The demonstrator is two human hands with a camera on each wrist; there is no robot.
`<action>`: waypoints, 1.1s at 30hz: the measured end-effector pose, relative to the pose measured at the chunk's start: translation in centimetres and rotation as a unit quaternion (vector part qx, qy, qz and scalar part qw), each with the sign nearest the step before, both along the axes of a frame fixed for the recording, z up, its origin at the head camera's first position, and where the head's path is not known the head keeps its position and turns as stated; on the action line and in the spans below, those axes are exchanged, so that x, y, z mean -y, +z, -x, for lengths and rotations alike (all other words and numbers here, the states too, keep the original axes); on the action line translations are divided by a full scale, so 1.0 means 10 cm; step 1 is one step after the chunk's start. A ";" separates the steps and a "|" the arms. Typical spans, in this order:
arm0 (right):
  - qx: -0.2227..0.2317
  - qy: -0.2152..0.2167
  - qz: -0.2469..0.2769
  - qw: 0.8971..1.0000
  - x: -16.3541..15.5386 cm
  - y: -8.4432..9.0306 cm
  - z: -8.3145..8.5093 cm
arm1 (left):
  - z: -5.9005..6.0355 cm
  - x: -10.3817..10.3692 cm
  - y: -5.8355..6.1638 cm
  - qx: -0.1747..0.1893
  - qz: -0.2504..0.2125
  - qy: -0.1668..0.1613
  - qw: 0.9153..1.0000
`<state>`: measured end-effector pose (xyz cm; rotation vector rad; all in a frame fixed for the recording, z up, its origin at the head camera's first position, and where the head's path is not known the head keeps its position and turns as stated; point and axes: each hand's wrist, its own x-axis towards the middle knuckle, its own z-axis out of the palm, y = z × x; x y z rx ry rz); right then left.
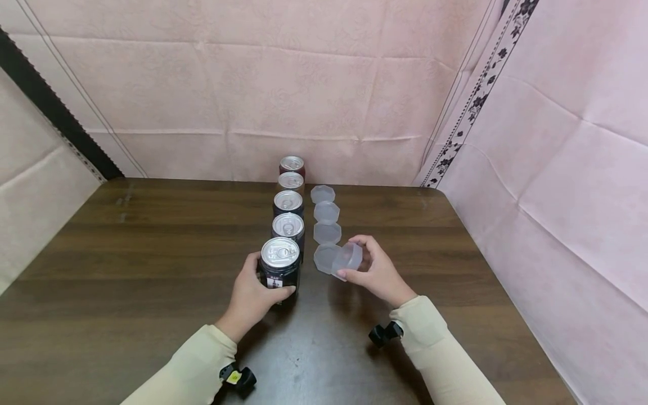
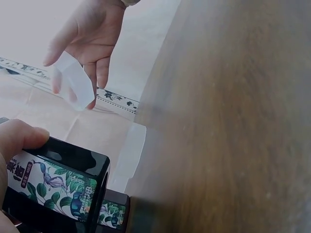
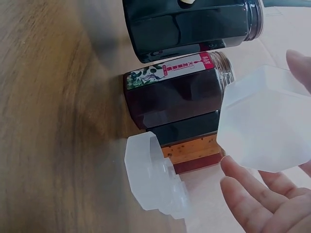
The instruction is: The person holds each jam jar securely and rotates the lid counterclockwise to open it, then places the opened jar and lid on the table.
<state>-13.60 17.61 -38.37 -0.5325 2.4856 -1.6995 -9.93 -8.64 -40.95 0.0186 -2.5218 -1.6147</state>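
My left hand (image 1: 255,295) grips the nearest dark jar (image 1: 280,267), thumb in front and fingers round its far side. The jar has a silver pull-tab top and a printed label (image 2: 53,182); I cannot tell whether its base touches the table. To its right, my right hand (image 1: 377,273) pinches a translucent plastic cap (image 1: 349,257) between thumb and fingers. That cap has angular sides, plain in the right wrist view, where the cap (image 3: 267,124) partly hides the jars. In the head view it overlaps another cap (image 1: 325,259) on the table.
Several more pull-tab jars (image 1: 288,225) run in a line toward the back of the wooden table (image 1: 167,270). Beside them lies a row of translucent caps (image 1: 326,212). Pale pink cloth (image 1: 283,84) hangs behind the table and at its sides.
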 end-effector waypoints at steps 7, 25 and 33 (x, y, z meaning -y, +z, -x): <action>0.002 0.005 -0.005 1.000 0.00 -0.08 0.01 | 0.00 -0.03 0.01 0.016 -0.007 0.009 1.000; 0.017 0.010 -0.024 1.000 0.05 -0.13 0.02 | 0.01 -0.06 -0.01 0.026 -0.014 0.012 0.999; 0.031 0.025 -0.028 0.999 0.03 -0.13 0.01 | 0.02 -0.08 -0.02 0.026 -0.014 0.012 0.999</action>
